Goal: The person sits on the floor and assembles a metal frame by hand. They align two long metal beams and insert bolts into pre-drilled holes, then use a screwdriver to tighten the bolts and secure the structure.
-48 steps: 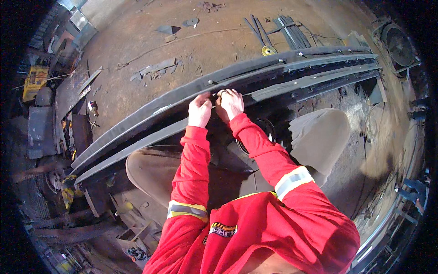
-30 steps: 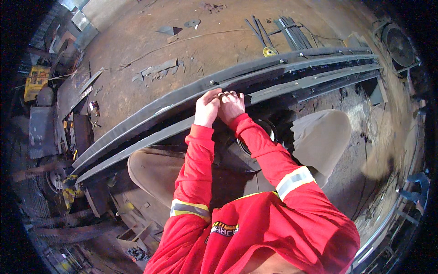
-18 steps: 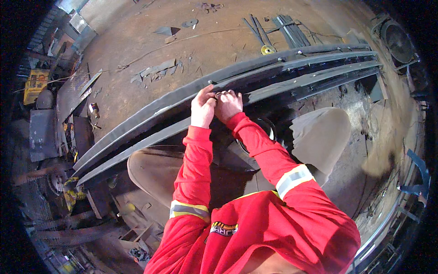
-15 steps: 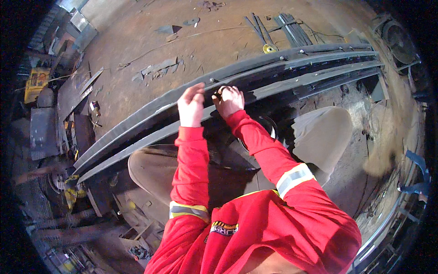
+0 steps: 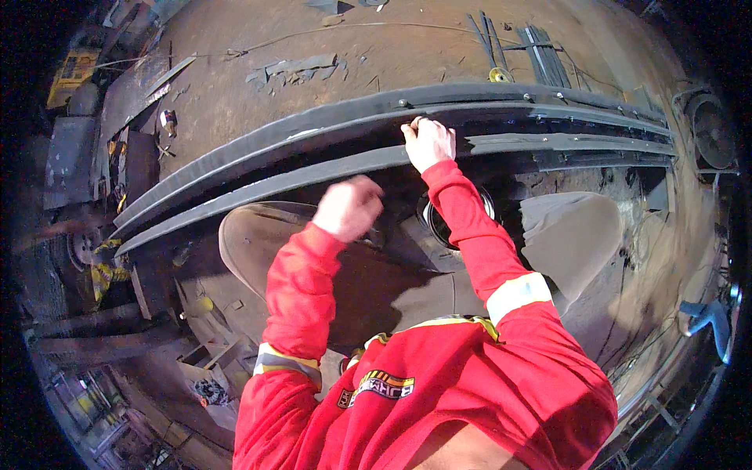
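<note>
A long dark steel beam (image 5: 313,163) with raised edges lies crosswise in front of my knees. Over its channel, my right hand (image 5: 429,145) is closed, its fingertips pinched at the inner side of the far edge. Whatever sits between those fingers is hidden. My left hand (image 5: 350,207) hangs nearer to me, above my left thigh and apart from the beam; motion smears its fingers. Several bolts, among them a small bolt (image 5: 403,103), stand along the beam's far edge. Below my right forearm, between my legs, is a round black container (image 5: 440,227) with a pale rim.
Beyond the beam, dark metal bars (image 5: 544,56) lie beside a yellow disc (image 5: 500,75). Flat scraps (image 5: 301,66) are scattered on the brown ground. A yellow box (image 5: 72,78) stands at the far left, and a round fan-like thing (image 5: 711,131) at the right.
My left hand has come away from the beam, back toward my body. My right hand has moved a little farther along the beam to the right. The whole view has shifted slightly.
</note>
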{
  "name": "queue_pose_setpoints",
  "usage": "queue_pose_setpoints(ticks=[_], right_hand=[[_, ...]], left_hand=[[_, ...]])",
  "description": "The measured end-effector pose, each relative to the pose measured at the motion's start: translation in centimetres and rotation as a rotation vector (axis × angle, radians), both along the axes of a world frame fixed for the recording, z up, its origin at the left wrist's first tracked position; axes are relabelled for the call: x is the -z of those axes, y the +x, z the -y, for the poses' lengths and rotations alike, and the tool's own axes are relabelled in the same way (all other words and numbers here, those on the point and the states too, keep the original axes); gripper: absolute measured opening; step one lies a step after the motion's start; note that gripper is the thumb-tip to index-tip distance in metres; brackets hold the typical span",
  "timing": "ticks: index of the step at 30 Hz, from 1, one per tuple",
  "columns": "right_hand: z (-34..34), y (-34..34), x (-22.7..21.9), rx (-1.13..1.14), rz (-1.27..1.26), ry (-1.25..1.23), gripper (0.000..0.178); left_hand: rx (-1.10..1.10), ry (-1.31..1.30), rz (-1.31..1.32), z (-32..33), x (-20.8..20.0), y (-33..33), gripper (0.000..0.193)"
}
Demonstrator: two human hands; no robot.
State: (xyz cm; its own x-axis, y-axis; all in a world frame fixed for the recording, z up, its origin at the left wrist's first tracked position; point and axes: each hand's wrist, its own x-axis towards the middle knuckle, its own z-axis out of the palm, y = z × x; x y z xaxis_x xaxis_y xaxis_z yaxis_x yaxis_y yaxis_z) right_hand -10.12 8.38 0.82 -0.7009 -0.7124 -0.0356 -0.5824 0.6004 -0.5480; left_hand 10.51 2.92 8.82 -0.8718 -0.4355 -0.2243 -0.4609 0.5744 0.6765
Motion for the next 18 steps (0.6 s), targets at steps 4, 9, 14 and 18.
queue_pose_setpoints(ticks=[4,9,14,18], right_hand=[[1.0,0.6,-1.0,0.012,0.057,0.161,0.043],[-0.2,-0.2,0.4,0.071,-0.024,-0.056,0.028],[0.9,-0.7,0.5,0.069,0.0,0.197,0.032],[1.0,0.2,-0.7,0.031,0.094,0.049,0.035]], left_hand=[[0.252,-0.065,0.303,-2.9,1.9,-0.9,0.035],[0.138,-0.123,0.154,-2.0,1.6,-0.9,0.038],[-0.042,-0.178,0.038,0.4,0.9,0.7,0.038],[-0.344,-0.162,-0.318,3.6,-5.5,4.4,0.024]])
